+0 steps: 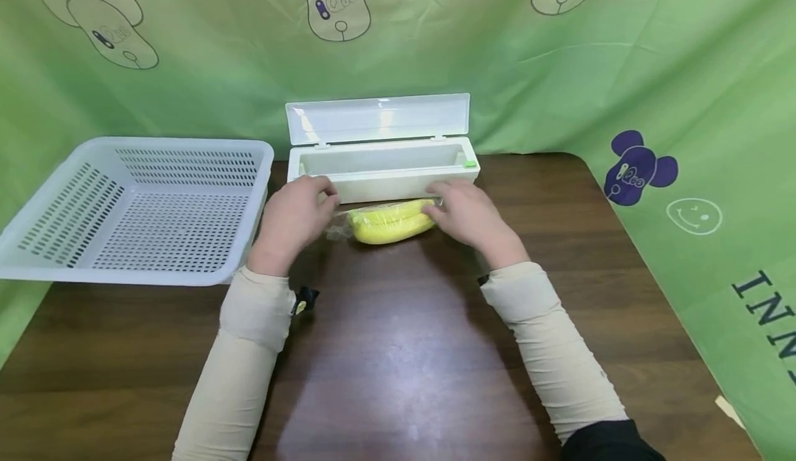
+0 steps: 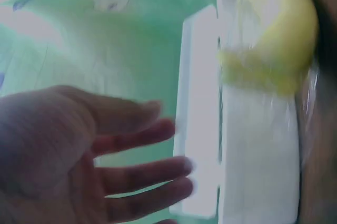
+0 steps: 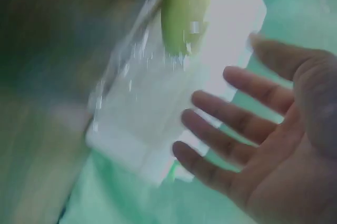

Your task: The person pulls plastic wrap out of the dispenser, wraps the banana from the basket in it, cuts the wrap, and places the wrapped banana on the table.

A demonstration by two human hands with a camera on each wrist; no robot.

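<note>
Yellow bananas [image 1: 392, 224] wrapped in clear plastic film lie on the brown table, right in front of a long white box. That box [image 1: 379, 186], a cling film dispenser by its look, has its lid [image 1: 379, 119] raised. My left hand [image 1: 297, 215] is beside the left end of the bananas, where loose film [image 1: 338, 229] bunches up. In the left wrist view its fingers [image 2: 142, 174] are spread and hold nothing. On the other side, my right hand [image 1: 465, 213] is at the bananas' right end. The right wrist view shows its fingers [image 3: 231, 118] extended, with nothing in them.
A white perforated plastic basket [image 1: 171, 233] stands at the left, its right rim close to my left forearm. Behind the table hangs a green printed curtain [image 1: 218, 46], which also runs along the right edge. A small green piece [image 1: 469, 164] sits at the box's right end.
</note>
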